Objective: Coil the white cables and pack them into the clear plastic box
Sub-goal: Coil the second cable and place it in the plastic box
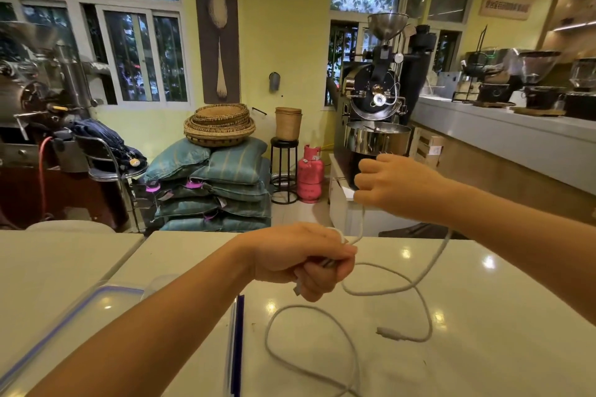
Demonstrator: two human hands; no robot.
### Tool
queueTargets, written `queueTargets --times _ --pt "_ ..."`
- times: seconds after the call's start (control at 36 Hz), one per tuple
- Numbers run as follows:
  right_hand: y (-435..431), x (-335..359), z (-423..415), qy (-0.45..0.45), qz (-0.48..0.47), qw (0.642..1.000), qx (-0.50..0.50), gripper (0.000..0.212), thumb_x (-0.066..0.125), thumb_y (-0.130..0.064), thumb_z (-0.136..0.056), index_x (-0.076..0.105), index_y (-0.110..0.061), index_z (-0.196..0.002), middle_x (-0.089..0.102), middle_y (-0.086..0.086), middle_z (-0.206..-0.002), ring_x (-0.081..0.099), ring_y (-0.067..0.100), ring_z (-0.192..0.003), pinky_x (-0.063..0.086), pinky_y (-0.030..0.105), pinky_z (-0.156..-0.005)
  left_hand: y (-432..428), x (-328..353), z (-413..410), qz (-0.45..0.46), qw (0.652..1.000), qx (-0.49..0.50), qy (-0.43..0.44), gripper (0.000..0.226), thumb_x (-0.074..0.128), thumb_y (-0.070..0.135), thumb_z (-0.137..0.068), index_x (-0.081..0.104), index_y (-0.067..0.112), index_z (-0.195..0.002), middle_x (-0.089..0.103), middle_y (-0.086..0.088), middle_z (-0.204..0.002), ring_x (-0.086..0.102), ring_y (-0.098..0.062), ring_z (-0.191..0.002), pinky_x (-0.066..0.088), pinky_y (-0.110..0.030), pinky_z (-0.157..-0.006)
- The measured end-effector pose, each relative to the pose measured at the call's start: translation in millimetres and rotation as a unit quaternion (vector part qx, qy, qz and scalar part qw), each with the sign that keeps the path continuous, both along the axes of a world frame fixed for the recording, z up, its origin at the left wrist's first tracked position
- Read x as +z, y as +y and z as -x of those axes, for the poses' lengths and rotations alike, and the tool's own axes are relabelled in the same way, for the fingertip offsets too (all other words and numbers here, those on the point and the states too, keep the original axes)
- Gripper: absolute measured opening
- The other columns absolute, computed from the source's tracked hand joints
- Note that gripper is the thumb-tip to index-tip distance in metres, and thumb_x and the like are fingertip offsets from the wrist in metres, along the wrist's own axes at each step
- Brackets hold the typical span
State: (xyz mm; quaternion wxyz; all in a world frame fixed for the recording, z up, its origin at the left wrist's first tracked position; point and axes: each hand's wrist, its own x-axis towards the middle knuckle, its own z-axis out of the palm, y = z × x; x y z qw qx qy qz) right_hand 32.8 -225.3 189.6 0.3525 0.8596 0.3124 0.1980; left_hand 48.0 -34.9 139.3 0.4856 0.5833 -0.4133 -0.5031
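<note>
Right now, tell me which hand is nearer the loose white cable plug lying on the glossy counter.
Left. The left hand is fisted just above-left of the plug; the right hand is raised higher, farther off.
</note>
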Motion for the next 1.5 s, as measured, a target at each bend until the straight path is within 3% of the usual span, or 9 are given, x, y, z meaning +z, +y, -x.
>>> queueTargets --times 0.11,0.25,0.36,0.53,0.61,0.81,1.03,1.19,1.5 --pt "7.2 -16.7 -10.0 0.014 -0.087 0.996 0.031 0.024 0.078 -0.002 -0.057 0.065 -0.006 -0.078 0.064 0.009 -0.068 0.058 0.016 -0.051 0.043 0.020 -0.042 -4.7 7.7 7.9 0.047 0.997 -0.038 0.054 0.031 0.036 0.026 -0.085 0.050 0.019 -0.058 0.037 0.017 -0.040 0.019 -0.008 -0.039 0.027 -0.014 -0.040" --pt "21.2 -30.4 -16.5 0.099 -0.298 0.944 0.104 0.016 0.069 0.008 -0.065 0.062 -0.004 -0.072 0.064 0.011 -0.074 0.053 0.012 -0.062 0.039 0.016 -0.053 -7.0 15.9 12.2 0.119 0.989 -0.044 0.081 0.034 0.056 0.032 -0.082 0.041 0.022 -0.053 0.022 0.006 -0.044 0.019 -0.009 -0.038 0.027 -0.011 -0.038" --pt "31.5 -41.1 -17.6 0.197 -0.502 0.841 0.046 0.009 0.057 0.001 -0.081 0.065 -0.004 -0.082 0.058 0.000 -0.077 0.058 0.022 -0.078 0.049 0.039 -0.075 -8.4 20.1 9.8 0.177 0.978 -0.032 0.105 0.034 0.055 0.033 -0.082 0.043 0.021 -0.053 0.023 0.006 -0.043 0.021 -0.009 -0.037 0.030 -0.011 -0.037" --pt "59.6 -68.3 -18.1 0.290 -0.714 0.637 0.012 0.053 0.029 0.020 -0.088 0.054 -0.012 -0.055 0.053 -0.013 -0.035 0.051 -0.016 -0.040 0.042 0.002 -0.051 -11.5 25.8 5.6 0.249 0.959 0.102 0.090 0.040 0.035 0.029 -0.090 0.047 0.019 -0.053 0.036 0.012 -0.037 0.033 -0.002 -0.034 0.039 -0.014 -0.040" --pt "68.6 -78.3 -9.0 0.319 -0.746 0.582 0.041 0.026 0.041 0.018 -0.084 0.059 0.003 -0.094 0.059 -0.006 -0.076 0.059 -0.004 -0.067 0.049 0.005 -0.063 -11.1 24.7 -0.4 0.279 0.945 0.156 0.063 0.039 0.031 0.029 -0.089 0.050 0.019 -0.056 0.041 0.010 -0.043 0.039 -0.005 -0.040 0.039 -0.020 -0.052" --pt "85.9 -94.6 1.3 0.306 -0.739 0.599 0.038 0.029 0.037 0.001 -0.092 0.061 -0.013 -0.083 0.067 -0.004 -0.059 0.064 0.009 -0.069 0.046 0.028 -0.087 -12.1 26.0 -17.4 0.300 0.908 0.292 0.000 0.037 0.025 0.023 -0.097 0.038 0.012 -0.063 0.041 0.007 -0.045 0.039 -0.008 -0.043 0.034 -0.028 -0.064" --pt "104.3 -77.7 18.9 0.492 -0.815 0.304 -0.022 0.022 0.033 -0.017 -0.097 0.055 -0.014 -0.099 0.038 0.001 -0.057 0.036 0.008 -0.046 0.043 0.019 -0.046 -15.5 32.6 -38.8 0.309 0.863 0.399 -0.024 0.041 0.024 0.020 -0.099 0.037 0.011 -0.061 0.040 0.008 -0.038 0.038 -0.007 -0.038 0.032 -0.027 -0.059" --pt "91.8 -55.4 24.7 0.463 -0.763 0.435 -0.124 0.038 0.035 -0.018 -0.097 0.041 0.006 -0.126 0.036 0.000 -0.060 0.027 0.008 -0.049 0.031 0.015 -0.044 -14.1 29.8 -42.6 0.264 0.861 0.420 -0.111 0.044 0.026 0.018 -0.099 0.041 0.012 -0.058 0.045 0.005 -0.036 0.037 -0.008 -0.041 0.027 -0.029 -0.056" --pt "56.9 -0.1 35.6 0.363 -0.517 0.750 -0.194 0.022 0.049 -0.014 -0.090 0.059 -0.008 -0.108 0.052 -0.005 -0.065 0.042 0.006 -0.054 0.033 0.014 -0.047 -16.3 22.2 -28.8 0.112 0.838 0.377 -0.378 0.040 0.031 0.018 -0.097 0.044 0.014 -0.059 0.042 -0.001 -0.061 0.041 -0.002 -0.051 0.036 -0.014 -0.056"
